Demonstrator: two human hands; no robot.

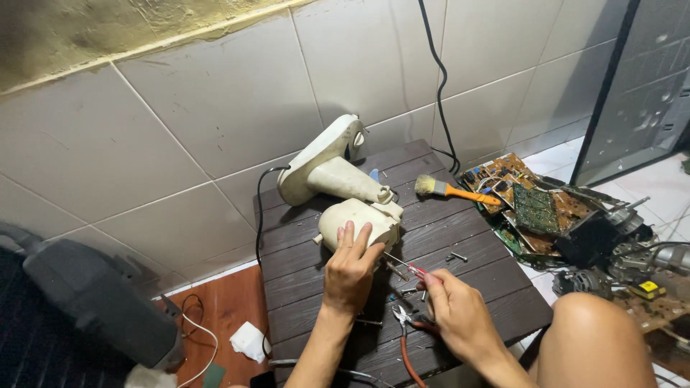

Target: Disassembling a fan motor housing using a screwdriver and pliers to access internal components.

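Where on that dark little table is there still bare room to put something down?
Bare slats lie along the table's right side, past the loose screws, and at the front left corner beside the left hand. Around the cream casing, paintbrush and pliers it is crowded.

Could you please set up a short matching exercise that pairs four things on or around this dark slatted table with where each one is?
Things:
1. paintbrush
2. left hand
3. circuit boards
4. pliers

Places:
A. on the floor, right of the table
B. resting on the cream housing
C. at the table's far right edge
D. on the table, below the right hand

Pairs: 1-C, 2-B, 3-A, 4-D
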